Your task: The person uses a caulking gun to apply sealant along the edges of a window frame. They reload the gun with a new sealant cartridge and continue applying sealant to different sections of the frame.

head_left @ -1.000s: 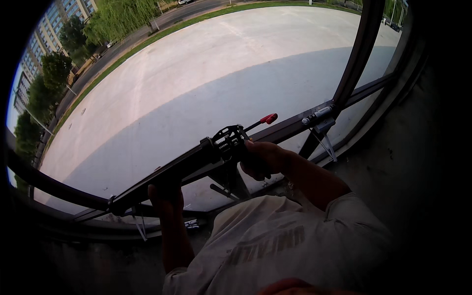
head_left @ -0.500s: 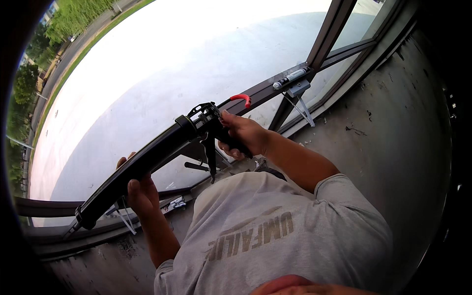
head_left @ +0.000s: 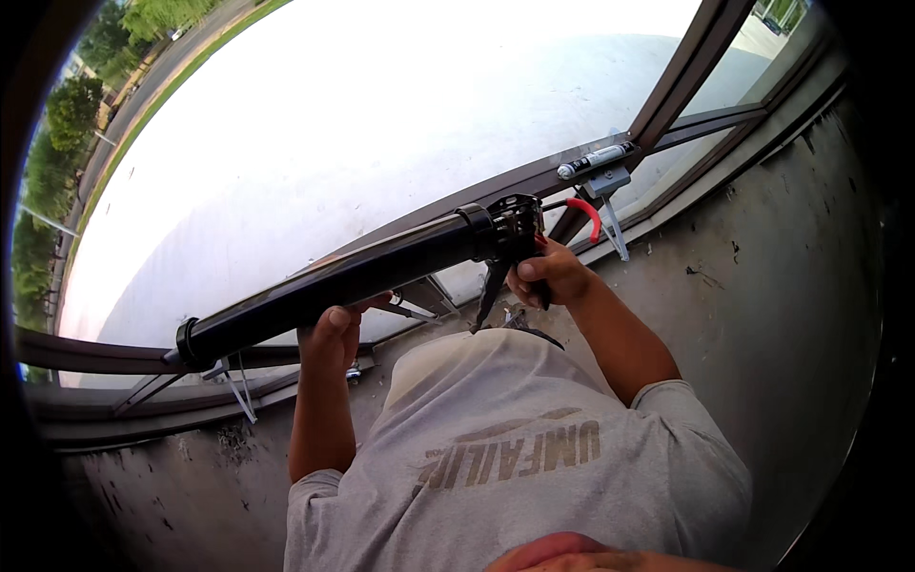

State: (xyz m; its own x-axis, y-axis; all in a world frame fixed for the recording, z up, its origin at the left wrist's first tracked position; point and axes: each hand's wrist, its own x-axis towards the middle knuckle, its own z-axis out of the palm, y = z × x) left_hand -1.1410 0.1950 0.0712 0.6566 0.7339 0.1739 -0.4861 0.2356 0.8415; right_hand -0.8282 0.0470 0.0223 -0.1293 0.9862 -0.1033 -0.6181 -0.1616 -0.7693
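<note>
A long black caulking gun [head_left: 334,286] lies across both my hands, its nozzle end toward the left and a red hooked rod end [head_left: 591,217] at the right. My right hand [head_left: 553,274] is closed round the pistol grip behind the trigger. Under the middle of the barrel, my left hand [head_left: 334,334] supports it, with the thumb on the near side and the other fingers mostly hidden behind the tube. Beyond the gun's handle, a sealant tube [head_left: 596,160] in white and dark foil rests on the brown window rail.
A brown window frame [head_left: 667,81] with large panes runs in front of me. Grey metal brackets [head_left: 610,191] jut from it at right and another bracket [head_left: 233,381] at lower left. A stained grey wall surface [head_left: 753,315] spreads to the right. Trees and a road show outside.
The caulking gun has shifted right and its barrel has swung closer to level. Both hands have moved right with it, still holding it. The view has shifted slightly.
</note>
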